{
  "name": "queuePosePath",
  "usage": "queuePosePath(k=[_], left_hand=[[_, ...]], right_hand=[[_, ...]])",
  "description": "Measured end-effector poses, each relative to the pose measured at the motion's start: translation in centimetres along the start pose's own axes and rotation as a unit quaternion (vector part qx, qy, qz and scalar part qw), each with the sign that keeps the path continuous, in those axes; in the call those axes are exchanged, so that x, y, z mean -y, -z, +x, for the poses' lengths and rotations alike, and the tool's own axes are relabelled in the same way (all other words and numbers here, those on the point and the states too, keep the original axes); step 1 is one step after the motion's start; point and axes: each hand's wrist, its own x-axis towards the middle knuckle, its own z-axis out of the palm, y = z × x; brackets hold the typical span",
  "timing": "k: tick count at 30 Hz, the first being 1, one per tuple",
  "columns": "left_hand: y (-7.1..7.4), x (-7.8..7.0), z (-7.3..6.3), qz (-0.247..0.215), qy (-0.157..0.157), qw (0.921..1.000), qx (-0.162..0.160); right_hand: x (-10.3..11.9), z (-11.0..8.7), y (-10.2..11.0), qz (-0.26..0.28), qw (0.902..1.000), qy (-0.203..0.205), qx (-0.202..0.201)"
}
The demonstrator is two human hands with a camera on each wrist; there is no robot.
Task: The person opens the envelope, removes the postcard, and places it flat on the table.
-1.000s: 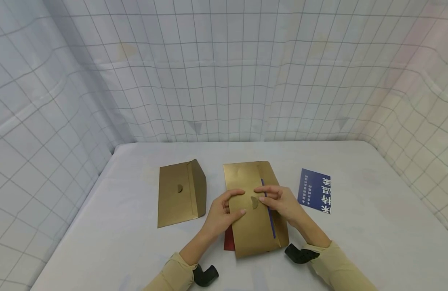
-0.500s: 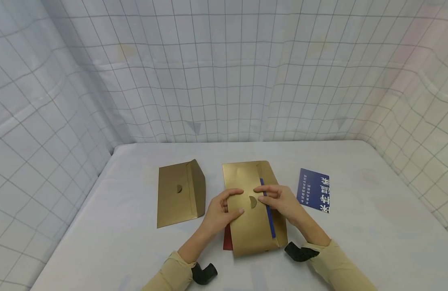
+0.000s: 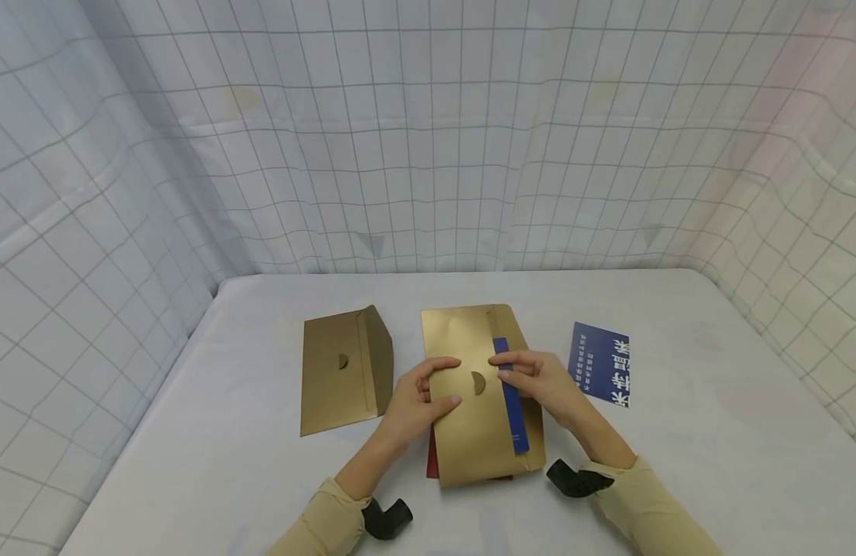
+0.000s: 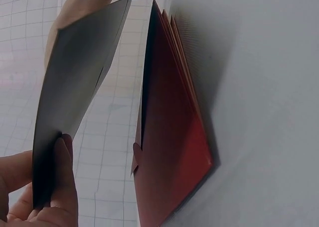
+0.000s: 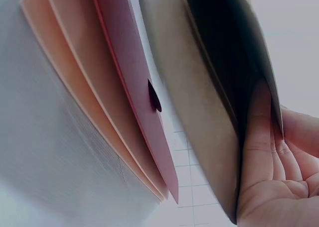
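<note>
Left hand (image 3: pixel 414 403) is pinching a gold envelope (image 3: pixel 469 432) between the tabletop's (image 3: pixel 685 440) side edges, apparently steadying it. Right hand (image 3: pixel 542 380) is pinching its protruding blue card (image 3: pixel 515 422).

White tabletop (image 3: pixel 698 463), leftmost gold envelope (image 3: pixel 330 378), red envelopes (image 4: pixel 174 142), rightmost blue card (image 3: pixel 597 363)

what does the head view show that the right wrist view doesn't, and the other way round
Only the head view: the second gold envelope lying at the left and the loose blue card lying at the right.

Only the right wrist view: the pale orange layers beneath the red envelope, and its dark half-round notch.

Both: the right hand, the held gold envelope and the red envelope, just slivers from the head.
</note>
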Motion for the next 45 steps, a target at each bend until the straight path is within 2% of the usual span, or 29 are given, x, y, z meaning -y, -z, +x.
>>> queuePosePath(k=[7, 24, 30, 38, 45], left_hand=[[0.0, -0.1, 0.0, 0.003, 0.014, 0.9999, -0.01], [0.7, -0.2, 0.1, 0.002, 0.015, 0.9999, 0.005], [1.2, -0.4, 0.1, 0.017, 0.017, 0.9995, -0.018], [2.8, -1.0, 0.4, 0.028, 0.012, 0.998, -0.055], [4.0, -1.1, 0.5, 0.02, 0.031, 0.9974, -0.061]], right_hand=[[0.1, 0.0, 0.0, 0.004, 1.0, 0.005, 0.005], [-0.1, -0.1, 0.3, 0.003, 0.9999, -0.009, -0.006], [-0.1, -0.1, 0.8, -0.007, 0.9998, -0.003, -0.02], [0.2, -0.2, 2.3, -0.038, 0.9973, 0.006, -0.062], [0.0, -0.1, 3.1, -0.036, 0.9956, 0.008, -0.086]])
